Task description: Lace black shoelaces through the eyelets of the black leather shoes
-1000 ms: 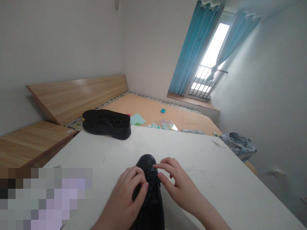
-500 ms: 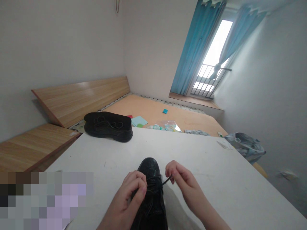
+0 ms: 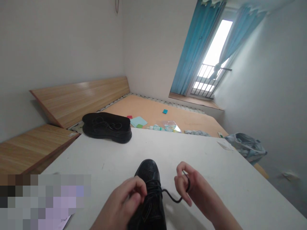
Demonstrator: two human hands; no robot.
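Observation:
A black lace-up shoe [image 3: 147, 171] rests on the white table directly before me, toe pointing away. From its right side a dark shoelace [image 3: 170, 196] sags in a curve to my right hand [image 3: 188, 182], where it loops around the bent fingers. My left hand [image 3: 126, 198] is against the shoe's left side, fingers curled near the lacing. Whatever that hand grips, if anything, is hidden. Farther off, at the table's left back edge, another pair of black shoes or a single one [image 3: 106, 129] lies with loosely looped laces.
Beyond the white table [image 3: 203, 166] is a bed [image 3: 148, 105] with paper pieces and plastic packets. A wooden headboard [image 3: 83, 94] stands at left. A patterned bag [image 3: 247, 147] sits past the right edge, near a thin white item [image 3: 224, 146].
My right hand has shifted right and turned, and the lace now hangs slack and wraps around its fingers. The left hand has moved slightly down and left along the shoe.

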